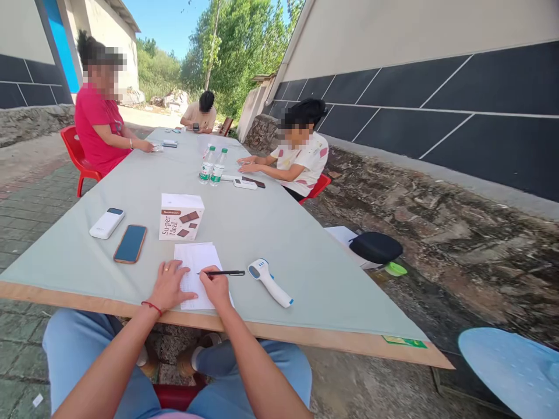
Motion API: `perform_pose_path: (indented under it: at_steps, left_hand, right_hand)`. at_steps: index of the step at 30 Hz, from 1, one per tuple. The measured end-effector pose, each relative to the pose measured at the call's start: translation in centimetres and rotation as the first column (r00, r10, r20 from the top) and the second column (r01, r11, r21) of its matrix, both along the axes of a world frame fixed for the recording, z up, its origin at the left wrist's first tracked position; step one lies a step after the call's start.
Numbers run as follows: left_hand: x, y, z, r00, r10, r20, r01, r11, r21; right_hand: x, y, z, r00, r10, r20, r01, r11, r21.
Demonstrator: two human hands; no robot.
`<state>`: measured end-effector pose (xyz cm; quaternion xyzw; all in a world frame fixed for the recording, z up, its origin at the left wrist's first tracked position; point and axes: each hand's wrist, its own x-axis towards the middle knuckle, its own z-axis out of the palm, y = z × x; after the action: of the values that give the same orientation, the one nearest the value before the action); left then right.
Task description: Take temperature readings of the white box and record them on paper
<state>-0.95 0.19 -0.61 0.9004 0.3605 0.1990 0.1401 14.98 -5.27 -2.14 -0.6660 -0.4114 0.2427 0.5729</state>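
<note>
I see white paper (193, 282) on the table (279, 233), by the edge. Right hand (216, 286) over it, fingers closed around a black pen (227, 273), tip at the paper. Left hand (169, 286) rests on paper's left side, fingers spread, slightly bent. White box (180, 217) just beyond paper; thermometer (271, 284) to paper's right, phone (130, 244) to its left.

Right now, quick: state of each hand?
Left hand: open, resting on the white paper.
Right hand: closed, holding the black pen over the paper.
</note>
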Motion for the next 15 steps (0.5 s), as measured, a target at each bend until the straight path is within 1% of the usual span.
perform_pose_path:
  at_steps: [2,6,11,15]
  left_hand:
    - [0.05,-0.19,0.19,1.0,-0.001,-0.026,0.001,1.0,0.003]
    - [0.1,-0.44,0.38,0.999,-0.017,-0.029,0.017,1.0,0.005]
    - [0.15,-0.62,0.55,0.999,-0.023,-0.031,0.022,0.999,-0.026]
    - [0.19,-0.87,0.81,0.998,-0.021,-0.055,0.02,1.0,-0.017]
  right_hand:
    - [0.16,-0.09,-0.21,1.0,0.001,0.03,0.0,1.0,-0.022]
    - [0.36,-0.13,-0.59,0.996,0.014,0.083,-0.009,0.998,-0.059]
    - [0.44,-0.15,-0.84,0.99,0.028,0.14,-0.016,0.996,-0.083]
    - [0.53,-0.14,-1.02,0.983,0.024,0.18,-0.007,0.995,-0.096]
